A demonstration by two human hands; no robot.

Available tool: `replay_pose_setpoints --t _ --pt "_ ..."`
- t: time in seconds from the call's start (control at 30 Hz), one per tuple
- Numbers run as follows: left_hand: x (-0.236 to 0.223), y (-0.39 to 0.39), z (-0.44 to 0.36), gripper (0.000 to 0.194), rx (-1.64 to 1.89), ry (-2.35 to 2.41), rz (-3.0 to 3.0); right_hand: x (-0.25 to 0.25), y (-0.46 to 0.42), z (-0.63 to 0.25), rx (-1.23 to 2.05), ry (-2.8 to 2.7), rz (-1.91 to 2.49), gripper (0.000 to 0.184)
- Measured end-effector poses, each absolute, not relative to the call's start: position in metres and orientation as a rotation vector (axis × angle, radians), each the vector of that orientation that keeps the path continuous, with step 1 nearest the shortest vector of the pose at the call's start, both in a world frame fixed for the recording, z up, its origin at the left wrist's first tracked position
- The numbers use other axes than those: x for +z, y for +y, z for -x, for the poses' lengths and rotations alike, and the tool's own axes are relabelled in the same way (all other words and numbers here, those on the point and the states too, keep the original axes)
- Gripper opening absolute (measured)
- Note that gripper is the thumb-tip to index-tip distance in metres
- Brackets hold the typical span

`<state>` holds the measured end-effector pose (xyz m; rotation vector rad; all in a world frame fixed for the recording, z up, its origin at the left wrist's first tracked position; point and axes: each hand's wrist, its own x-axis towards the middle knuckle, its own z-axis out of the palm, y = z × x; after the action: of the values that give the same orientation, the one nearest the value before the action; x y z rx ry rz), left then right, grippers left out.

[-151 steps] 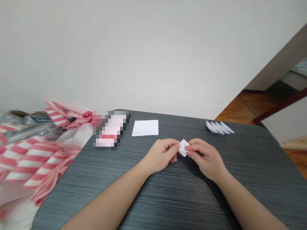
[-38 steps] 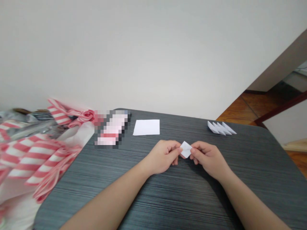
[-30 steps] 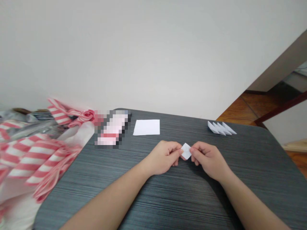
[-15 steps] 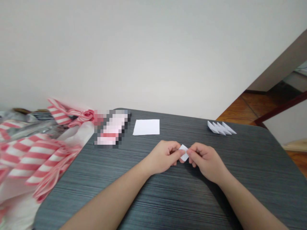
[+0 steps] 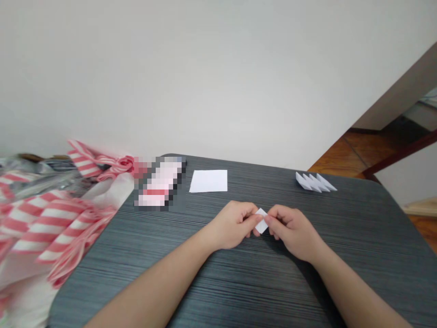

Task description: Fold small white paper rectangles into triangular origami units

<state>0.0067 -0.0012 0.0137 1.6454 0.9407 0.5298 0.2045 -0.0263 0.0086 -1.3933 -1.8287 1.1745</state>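
Between my two hands is a small folded piece of white paper (image 5: 261, 225), turned so that it looks like a diamond. My left hand (image 5: 237, 224) pinches its left side between thumb and fingers. On the other side, my right hand (image 5: 292, 230) grips the right corner the same way. Both hands are held just over the dark table (image 5: 218, 291). Fingertips cover parts of the paper, so its folds are hard to make out. Beyond my hands lies a flat white stack or sheet of paper (image 5: 209, 181). Several pointed folded paper pieces (image 5: 316, 182) sit in a row at the back right.
A blurred-out pink and black object (image 5: 160, 182), perhaps a phone, lies at the table's back left. Red-and-white striped cloth (image 5: 54, 223) is heaped beside the table's left edge. A pale wall (image 5: 218, 82) rises behind, with wooden flooring (image 5: 327, 152) at the right.
The folded paper has turned slightly and moved a little down and left, now standing more on its point. My right fingers have shifted slightly left along with it.
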Motion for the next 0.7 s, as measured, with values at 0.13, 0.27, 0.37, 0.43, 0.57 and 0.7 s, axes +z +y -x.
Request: replay_pose_setpoints --t 0.13,0.27,0.37,0.43,0.57,0.7 --pt "0.0127 -0.0013 -0.0072 0.029 0.570 0.950 -1.641 0.0061 -0.0261 -0.2069 1.207 -1.776 1.399 0.025" --pt "0.0112 -0.0008 -0.0069 0.030 0.594 0.964 -1.615 0.0054 -0.0270 -0.2090 1.179 -1.727 1.399 0.026" --pt "0.0124 -0.0008 -0.0059 0.035 0.583 0.986 -1.629 0.0058 -0.0268 -0.2088 1.177 -1.697 1.396 0.026" --pt "0.0137 -0.0010 -0.0048 0.036 0.586 1.000 -1.636 0.0056 -0.0260 -0.2084 1.191 -1.692 1.394 0.025" --pt "0.0145 -0.0011 -0.0026 0.038 0.607 1.021 -1.642 0.0047 -0.0243 -0.2096 1.206 -1.706 1.405 0.025" --pt "0.0123 0.0001 -0.0026 0.040 0.596 1.011 -1.626 0.0049 -0.0243 -0.2128 1.177 -1.719 1.383 0.026"
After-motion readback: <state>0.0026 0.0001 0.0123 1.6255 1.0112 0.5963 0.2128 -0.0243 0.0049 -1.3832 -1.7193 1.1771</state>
